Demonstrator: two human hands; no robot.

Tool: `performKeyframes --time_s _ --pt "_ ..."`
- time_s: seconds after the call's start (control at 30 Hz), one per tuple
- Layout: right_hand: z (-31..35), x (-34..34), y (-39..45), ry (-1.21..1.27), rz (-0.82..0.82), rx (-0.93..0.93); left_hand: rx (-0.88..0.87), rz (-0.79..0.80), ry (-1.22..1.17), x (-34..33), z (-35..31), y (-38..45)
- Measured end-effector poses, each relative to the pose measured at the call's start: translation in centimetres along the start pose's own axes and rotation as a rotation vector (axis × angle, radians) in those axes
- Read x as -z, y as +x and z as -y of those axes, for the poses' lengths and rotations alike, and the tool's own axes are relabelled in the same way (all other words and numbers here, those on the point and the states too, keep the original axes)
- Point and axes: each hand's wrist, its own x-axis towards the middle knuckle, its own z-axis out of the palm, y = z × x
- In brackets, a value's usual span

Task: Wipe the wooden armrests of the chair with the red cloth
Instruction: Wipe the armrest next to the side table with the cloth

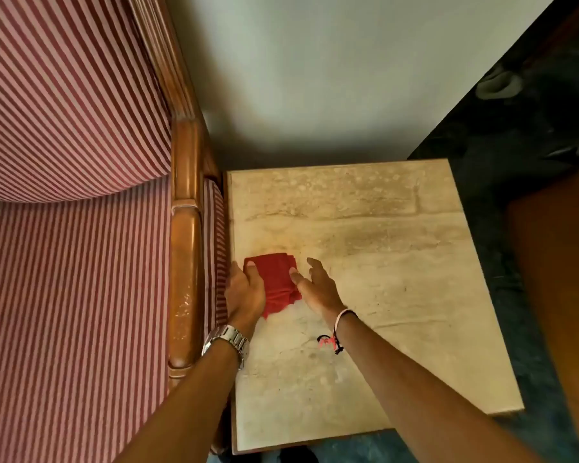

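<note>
Clearly, little of the task is done: the folded red cloth point(276, 285) is lying flat on the pale marbled stone side table point(381, 262), near its left edge, just beside the striped chair's polished wooden armrest point(183, 279). The cloth is pressed under the curled fingers of the left hand point(244, 292), while the right hand point(316, 285) is held open, thumb touching the cloth's right edge. Nothing is lifted yet. By this judgement, picking up and wiping both armrests are left.

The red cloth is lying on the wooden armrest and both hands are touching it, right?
Not quite. In the head view the red cloth lies on the stone side table, beside the wooden armrest. The left hand and right hand are both touching it.
</note>
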Motion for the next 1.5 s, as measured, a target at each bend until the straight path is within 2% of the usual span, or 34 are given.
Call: performKeyframes --time_s 0.13,0.23,0.4,0.73,0.9,1.07,1.17,1.3,1.5 --pt "-0.9 -0.8 1.6 0.069 -0.089 0.035 0.039 -0.035 0.094 -1.7 1.1 1.7" --pt "-1.0 -1.7 2.6 0.156 -0.058 -0.028 0.044 -0.099 0.163 -2.5 1.7 2.0" --pt "-1.0 -3.5 3.1 0.198 -0.075 -0.042 0.03 -0.114 0.197 -2.2 2.3 2.5" --pt "-1.3 -2.8 2.5 0.457 0.084 -0.189 0.0 -0.092 0.061 -1.9 3.2 1.9" --pt "-0.8 -0.8 0.6 0.526 0.177 -0.185 -0.007 0.0 -0.123 -1.0 2.8 0.5" --pt "1.0 1.8 -1.4 0.534 0.22 -0.145 0.004 0.208 -0.31 0.8 0.8 -1.3" --pt "2.4 3.7 -3.1 0.55 0.256 -0.13 -0.007 0.28 -0.382 2.0 -0.4 -2.6" --pt "4.2 5.3 -5.1 0.567 0.268 -0.121 -0.042 0.325 -0.439 3.6 -2.1 -4.2" --pt "7.3 6.5 -8.5 0.594 0.226 -0.01 -0.12 0.322 -0.483 7.0 -4.7 -6.8"
